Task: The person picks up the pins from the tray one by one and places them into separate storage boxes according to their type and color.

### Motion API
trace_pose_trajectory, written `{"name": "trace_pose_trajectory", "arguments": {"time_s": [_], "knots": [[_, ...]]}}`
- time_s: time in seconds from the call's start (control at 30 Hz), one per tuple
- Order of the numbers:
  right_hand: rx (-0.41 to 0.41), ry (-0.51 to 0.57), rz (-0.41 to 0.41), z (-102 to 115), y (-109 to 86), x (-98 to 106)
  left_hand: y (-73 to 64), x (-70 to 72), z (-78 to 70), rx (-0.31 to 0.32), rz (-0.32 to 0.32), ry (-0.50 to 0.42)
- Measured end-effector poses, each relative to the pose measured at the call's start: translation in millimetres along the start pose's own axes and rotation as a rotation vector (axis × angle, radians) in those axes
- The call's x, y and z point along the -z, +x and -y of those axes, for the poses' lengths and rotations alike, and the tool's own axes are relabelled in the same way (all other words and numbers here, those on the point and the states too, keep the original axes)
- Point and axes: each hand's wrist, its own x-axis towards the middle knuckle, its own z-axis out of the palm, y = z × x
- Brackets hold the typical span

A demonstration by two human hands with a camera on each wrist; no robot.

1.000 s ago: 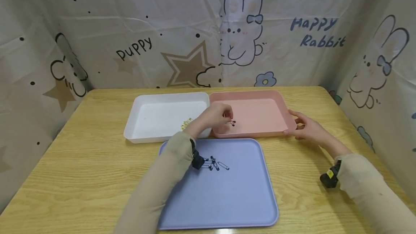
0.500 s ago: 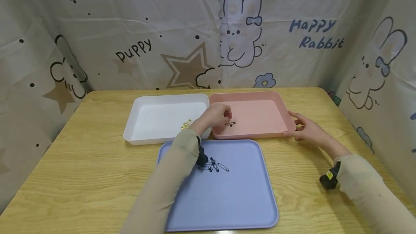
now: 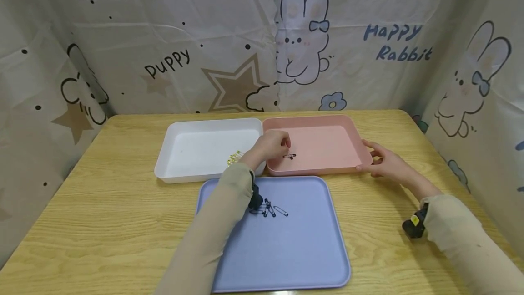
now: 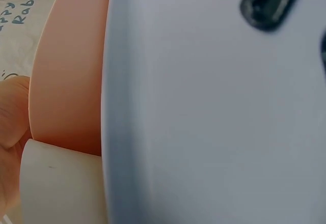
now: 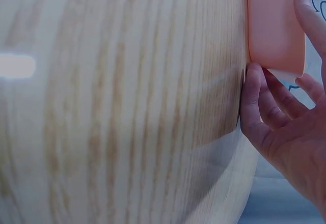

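Observation:
My left hand (image 3: 270, 145) reaches over the seam between the white tray (image 3: 192, 126) and the pink tray (image 3: 323, 142). Its curled fingertips are right at the safety pins (image 3: 290, 155) on the pink tray's floor; I cannot tell whether they still pinch one. In the left wrist view only part of that hand (image 4: 10, 112) shows, behind the tray walls. My right hand (image 3: 386, 165) grips the pink tray's right end, thumb at the front corner and fingers along the side. The right wrist view shows those fingers (image 5: 270, 94) around the tray's corner.
Several black safety pins (image 3: 270, 208) lie on the blue tray (image 3: 286, 254) in front, partly under my left wrist. Yellow pins (image 3: 234, 157) lie in the white tray's near right corner. A printed curtain (image 3: 229, 35) encloses the wooden table (image 3: 102, 204).
The pin at my left fingertips has shifted and now lies across another on the pink tray's floor. My left forearm has moved slightly right. The right hand keeps its place.

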Motion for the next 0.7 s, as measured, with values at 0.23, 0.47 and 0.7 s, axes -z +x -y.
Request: {"name": "trace_pose_trajectory", "arguments": {"time_s": [0.23, 0.47, 0.7], "knots": [[-0.013, 0.014, 0.013, 1, -1.0, 2, 3.6, -0.2, -1.1, 0.012, 0.017, -0.006], [-0.018, -0.009, 0.001, 4, -0.3, 2, -0.6, 4.7, -2.1, -0.019, 0.018, 0.015], [-0.021, -0.002, 0.011, 3, 0.9, 1, -14.3, 14.0, -8.6, -0.087, 0.001, 0.08]]}}
